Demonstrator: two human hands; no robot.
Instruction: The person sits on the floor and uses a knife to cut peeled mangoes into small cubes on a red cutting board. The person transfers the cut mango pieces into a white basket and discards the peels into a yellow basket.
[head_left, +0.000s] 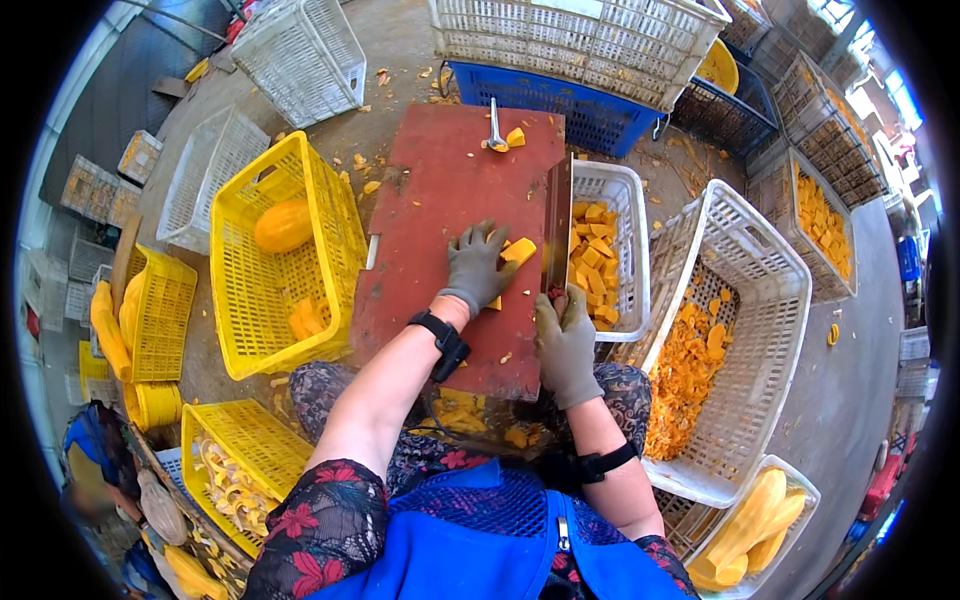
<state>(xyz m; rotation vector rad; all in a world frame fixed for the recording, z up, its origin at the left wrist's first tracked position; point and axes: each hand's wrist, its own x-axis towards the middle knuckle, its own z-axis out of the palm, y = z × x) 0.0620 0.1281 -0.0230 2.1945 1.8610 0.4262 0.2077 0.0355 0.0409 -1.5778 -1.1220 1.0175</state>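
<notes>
My left hand (478, 262), in a grey glove, lies on a red board (442, 180) in front of me. Between its thumb and index finger sits a peeled pumpkin piece (520, 251); a further bit of orange flesh shows below the palm. My right hand (566, 341), gloved too, grips the handle of a wide-bladed knife (557, 225). The blade stands nearly edge-on along the board's right side. Just beyond it, a white basket (636, 225) holds cut pumpkin chunks (594, 259). A metal spoon-like tool (495, 127) and a pumpkin chunk (515, 136) rest at the board's far end.
At left, a yellow crate (225, 300) holds a peeled pumpkin (285, 225). A yellow crate (247, 427) nearer me contains peelings. A tall white crate (757, 360) at right has pumpkin pulp inside. Stacked crates (577, 45) block the far side. Another person (105, 465) is at lower left.
</notes>
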